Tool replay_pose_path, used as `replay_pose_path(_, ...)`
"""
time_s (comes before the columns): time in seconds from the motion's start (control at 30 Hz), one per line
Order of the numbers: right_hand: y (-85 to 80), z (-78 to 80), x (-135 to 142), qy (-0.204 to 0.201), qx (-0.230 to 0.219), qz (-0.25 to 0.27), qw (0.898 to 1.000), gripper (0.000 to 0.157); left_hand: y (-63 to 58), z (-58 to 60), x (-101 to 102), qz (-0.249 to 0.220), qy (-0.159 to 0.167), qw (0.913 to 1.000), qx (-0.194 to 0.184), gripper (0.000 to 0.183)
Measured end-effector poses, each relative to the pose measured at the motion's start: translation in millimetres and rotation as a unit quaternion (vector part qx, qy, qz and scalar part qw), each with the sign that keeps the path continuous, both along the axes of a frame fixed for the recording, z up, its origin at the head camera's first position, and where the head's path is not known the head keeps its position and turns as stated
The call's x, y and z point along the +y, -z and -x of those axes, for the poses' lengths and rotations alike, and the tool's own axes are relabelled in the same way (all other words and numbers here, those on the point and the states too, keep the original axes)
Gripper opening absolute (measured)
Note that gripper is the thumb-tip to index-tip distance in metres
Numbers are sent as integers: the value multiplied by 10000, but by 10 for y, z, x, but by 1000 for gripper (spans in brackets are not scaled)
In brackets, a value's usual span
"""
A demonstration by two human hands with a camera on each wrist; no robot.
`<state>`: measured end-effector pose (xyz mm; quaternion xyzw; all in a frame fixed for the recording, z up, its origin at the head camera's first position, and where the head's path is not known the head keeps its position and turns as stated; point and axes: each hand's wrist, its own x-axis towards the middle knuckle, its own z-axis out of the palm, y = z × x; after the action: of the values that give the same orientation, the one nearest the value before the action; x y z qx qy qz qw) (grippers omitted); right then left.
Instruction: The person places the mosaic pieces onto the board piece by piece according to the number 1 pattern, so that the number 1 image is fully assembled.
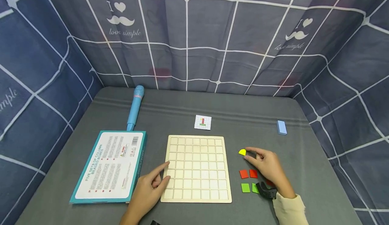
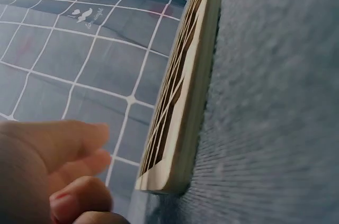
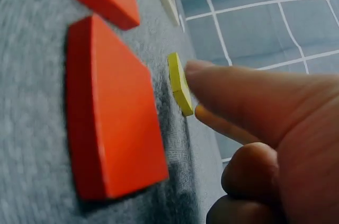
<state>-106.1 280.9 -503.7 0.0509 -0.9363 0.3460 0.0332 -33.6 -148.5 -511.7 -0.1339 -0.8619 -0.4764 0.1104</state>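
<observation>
My right hand [image 1: 267, 162] pinches a small yellow piece with a curved edge [image 1: 242, 152] between thumb and index finger, right of the board. In the right wrist view the yellow piece [image 3: 180, 83] sits at the thumb tip, close to the cloth. A pale wooden grid board [image 1: 196, 169] lies flat in the middle, its squares bare. Beside its left edge is my left hand [image 1: 149, 188], thumb and index finger extended over the rim, other fingers bent. Whether they touch the wood, I cannot tell. Red square tiles [image 1: 243, 174] and green square tiles [image 1: 245, 188] lie near my right wrist, partly hidden.
A small card with a coloured grid pattern [image 1: 202, 122] lies behind the board. To the left are a teal and white box [image 1: 107, 166] and a blue microphone [image 1: 135, 105]. A light blue block [image 1: 281, 127] stands at the back right. Grid-patterned cloth walls enclose the table.
</observation>
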Motion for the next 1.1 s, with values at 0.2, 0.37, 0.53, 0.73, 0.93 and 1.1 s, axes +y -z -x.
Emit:
replay_pose_path(0.2,34,13,-14,114,98,-54,9999,33,-5,-37,7,78,-98,9996,-256,39)
replay_pose_path(0.37,41,21,-35,88,181,-191,9996,33,6,-35,5,151,-221,9991,-321,38)
replay_pose_path(0.53,59,27,-59,81,176,-360,9992,32,39,-35,-13,246,-316,9978,-531,39)
replay_pose_path(0.73,67,35,-87,96,305,-401,9987,29,39,-38,-16,333,-406,9968,-597,39)
replay_pose_path(0.93,58,37,-80,114,301,-410,9986,28,21,-44,5,251,-405,9963,-717,38)
replay_pose_path(1.1,57,25,-67,142,180,-441,9988,28,13,-57,24,224,-430,9946,-920,39)
